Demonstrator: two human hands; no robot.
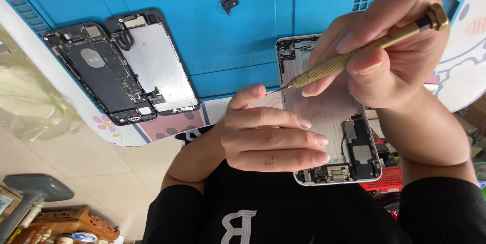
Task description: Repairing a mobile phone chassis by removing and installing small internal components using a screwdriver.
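My left hand (268, 137) grips a silver phone rear housing (331, 110) by its left edge, fingers lying across its bare inside. The housing is held up in front of my chest, with small parts still fitted at its lower end. My right hand (392, 67) holds a brass precision screwdriver (354, 57) like a pen. Its thin tip touches the housing's upper left edge, close to my left thumb.
A blue work mat (228, 46) covers the table. On it at the left lie an opened dark phone body (98, 72) and its detached screen assembly (159, 62), side by side. A small black part (229, 3) sits farther up the mat. A red item (387, 178) shows under the housing.
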